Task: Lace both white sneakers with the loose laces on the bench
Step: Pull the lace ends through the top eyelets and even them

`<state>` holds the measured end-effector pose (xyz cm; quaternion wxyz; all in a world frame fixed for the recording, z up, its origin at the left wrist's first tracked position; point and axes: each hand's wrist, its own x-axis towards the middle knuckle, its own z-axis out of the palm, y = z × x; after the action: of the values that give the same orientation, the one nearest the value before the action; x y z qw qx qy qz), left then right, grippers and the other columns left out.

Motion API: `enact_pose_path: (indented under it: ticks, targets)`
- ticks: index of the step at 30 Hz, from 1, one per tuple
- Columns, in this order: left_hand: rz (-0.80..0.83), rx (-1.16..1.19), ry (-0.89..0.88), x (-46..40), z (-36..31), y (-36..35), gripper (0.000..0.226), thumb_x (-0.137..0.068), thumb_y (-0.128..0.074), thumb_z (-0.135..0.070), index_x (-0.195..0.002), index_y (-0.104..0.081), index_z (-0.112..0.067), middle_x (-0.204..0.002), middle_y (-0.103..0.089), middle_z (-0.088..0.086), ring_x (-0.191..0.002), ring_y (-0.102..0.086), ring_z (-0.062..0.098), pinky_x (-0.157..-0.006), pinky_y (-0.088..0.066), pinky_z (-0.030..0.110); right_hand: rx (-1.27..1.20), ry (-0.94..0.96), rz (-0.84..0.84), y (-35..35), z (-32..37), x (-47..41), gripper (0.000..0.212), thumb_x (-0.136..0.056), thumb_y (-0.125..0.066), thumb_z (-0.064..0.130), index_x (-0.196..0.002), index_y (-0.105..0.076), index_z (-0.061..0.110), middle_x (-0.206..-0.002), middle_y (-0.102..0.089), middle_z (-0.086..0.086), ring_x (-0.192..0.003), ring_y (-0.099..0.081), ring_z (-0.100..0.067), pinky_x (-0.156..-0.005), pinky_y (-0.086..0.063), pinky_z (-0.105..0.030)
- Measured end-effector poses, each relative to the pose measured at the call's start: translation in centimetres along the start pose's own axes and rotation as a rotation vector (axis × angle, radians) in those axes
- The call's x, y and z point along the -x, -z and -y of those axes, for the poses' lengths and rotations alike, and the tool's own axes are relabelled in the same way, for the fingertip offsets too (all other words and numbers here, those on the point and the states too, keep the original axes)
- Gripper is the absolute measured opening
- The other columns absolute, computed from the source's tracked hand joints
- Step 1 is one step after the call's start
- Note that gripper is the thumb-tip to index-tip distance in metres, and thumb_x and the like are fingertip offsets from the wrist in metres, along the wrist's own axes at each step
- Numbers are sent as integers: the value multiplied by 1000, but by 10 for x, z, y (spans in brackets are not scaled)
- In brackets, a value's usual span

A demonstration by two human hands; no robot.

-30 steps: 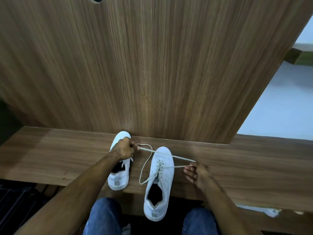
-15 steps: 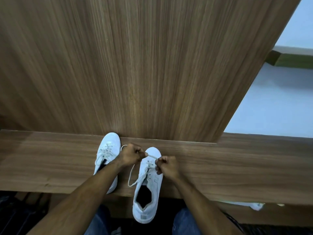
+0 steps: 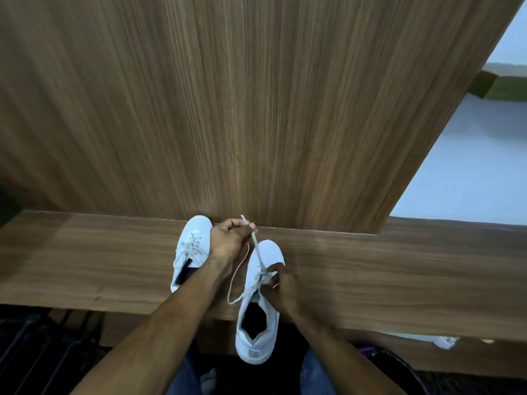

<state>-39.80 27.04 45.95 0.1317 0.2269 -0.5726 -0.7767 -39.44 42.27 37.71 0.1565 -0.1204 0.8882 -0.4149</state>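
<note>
White laced sneaker (image 3: 191,249) sits leftmost on the bench (image 3: 85,260), my left hand (image 3: 228,240) pinching the lace (image 3: 255,240) taut over the right sneaker (image 3: 261,309), where right-hand fingers (image 3: 273,276) pinch at the eyelets; overpulling could slip it free.

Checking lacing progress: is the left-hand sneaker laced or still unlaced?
Laced, as far as visible: the left sneaker shows crossed laces over its tongue. The left hand hides its inner edge, so the full lacing cannot be confirmed.
</note>
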Motion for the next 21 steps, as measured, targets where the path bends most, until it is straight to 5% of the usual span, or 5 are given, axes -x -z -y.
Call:
enact_pose_path:
  ticks: [2, 7, 13, 16, 21]
  targets:
    - [36, -356, -235, -6, 10, 7, 16, -85, -69, -4, -77, -69, -17, -65, -68, -5, -62, -60, 8, -63, -49, 25, 129, -17, 65, -5, -2, 9, 43, -60, -56, 58, -94, -46, 33, -76, -60, 11, -82, -65, -16, -71, -48, -31]
    - [398, -1171, -459, -7, 28, 28, 24, -92, -55, -29, -83, -73, -16, -79, -69, 1, -78, -63, 18, -73, -49, 34, 221, -56, 52, -6, -5, 11, 32, -82, -56, 40, -112, -59, 28, -108, -69, 5, -105, -63, -19, -83, -48, -29]
    - [545, -1435, -427, 17, 48, 28, 25, -90, -55, -33, -105, -74, -28, -105, -70, -4, -102, -61, 15, -81, -43, 24, 14, -128, 26, -8, -22, -3, 29, -71, -52, 29, -89, -75, 26, -96, -74, 1, -97, -67, -20, -85, -52, -33]
    - [498, -1545, -416, 23, 53, 21, 27, -88, -53, -34, -109, -71, -30, -112, -67, -5, -108, -59, 17, -82, -41, 27, -87, -172, 31, -16, -42, -16, 25, -59, -49, 34, -64, -69, 47, -81, -71, 7, -87, -68, -17, -81, -55, -40]
    - [388, -1679, -400, 26, 63, 15, 30, -90, -50, -39, -112, -68, -29, -120, -61, -2, -111, -59, 22, -85, -43, 33, -224, -232, 15, -6, -32, -8, 38, -70, -56, 9, -57, -69, 42, -66, -69, 11, -72, -64, -12, -77, -54, -36]
